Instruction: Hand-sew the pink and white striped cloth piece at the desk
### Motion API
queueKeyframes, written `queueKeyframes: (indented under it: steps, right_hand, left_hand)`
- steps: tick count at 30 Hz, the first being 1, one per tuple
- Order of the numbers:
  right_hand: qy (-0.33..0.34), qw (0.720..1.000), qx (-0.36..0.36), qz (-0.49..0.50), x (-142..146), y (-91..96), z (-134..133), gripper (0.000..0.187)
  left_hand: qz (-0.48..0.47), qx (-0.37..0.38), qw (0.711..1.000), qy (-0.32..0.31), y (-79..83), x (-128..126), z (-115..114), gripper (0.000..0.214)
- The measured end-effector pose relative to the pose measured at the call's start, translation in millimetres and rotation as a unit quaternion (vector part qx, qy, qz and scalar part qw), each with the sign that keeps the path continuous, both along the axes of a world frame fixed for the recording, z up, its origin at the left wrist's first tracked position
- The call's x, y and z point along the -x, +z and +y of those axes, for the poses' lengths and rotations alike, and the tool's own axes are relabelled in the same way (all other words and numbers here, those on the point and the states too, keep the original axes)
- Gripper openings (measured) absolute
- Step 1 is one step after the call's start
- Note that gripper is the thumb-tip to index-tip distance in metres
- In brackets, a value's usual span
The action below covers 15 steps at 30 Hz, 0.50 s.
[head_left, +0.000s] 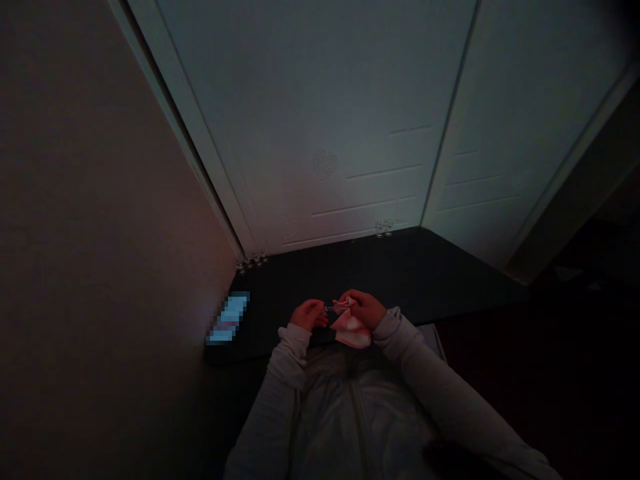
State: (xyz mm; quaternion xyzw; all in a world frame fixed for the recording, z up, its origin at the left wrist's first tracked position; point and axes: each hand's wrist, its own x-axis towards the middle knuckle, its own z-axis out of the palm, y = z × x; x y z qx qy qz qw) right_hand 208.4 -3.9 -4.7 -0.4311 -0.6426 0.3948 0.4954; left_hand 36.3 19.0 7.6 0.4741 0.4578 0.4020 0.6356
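Observation:
In dim light my left hand (307, 315) pinches a small, shiny, clear-looking piece (328, 309) at its fingertips; its exact kind is too dark to make out. Just to the right, my right hand (367, 310) is closed on a pale pinkish cloth (354, 333), which hangs down below the fingers. An upper fold of the cloth reaches the small piece between the two hands. Both hands are over the near part of a dark tabletop (320, 277), close to my body.
Several small clear glass-like pieces (251, 262) stand at the table's back left corner. More such pieces (384, 228) are along the back edge, against white panels (325, 87). A lit, pixelated screen (229, 319) lies at the left, beside the wall (125, 267).

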Motion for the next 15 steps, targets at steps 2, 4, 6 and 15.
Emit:
queueKeyframes:
  steps: [2,4,6,15]
  right_hand:
    - [-0.002,1.0,-0.005,-0.003,-0.3,-1.0,0.3,0.024]
    - [0.0,1.0,-0.002,-0.004,-0.3,-1.7,0.7,0.024]
    - [0.003,1.0,0.007,0.002,0.0,-2.1,1.0,0.024]
    - [0.009,1.0,0.007,-0.002,-0.2,-1.2,1.4,0.024]
  left_hand:
    - [0.0,-0.002,1.0,0.001,0.0,0.1,-0.1,0.024]
    - [-0.001,-0.004,1.0,-0.001,0.0,0.3,0.0,0.024]
    - [0.001,-0.003,1.0,0.001,-0.2,0.4,0.2,0.024]
    - [-0.004,0.0,1.0,-0.001,-2.6,1.1,1.6,0.021]
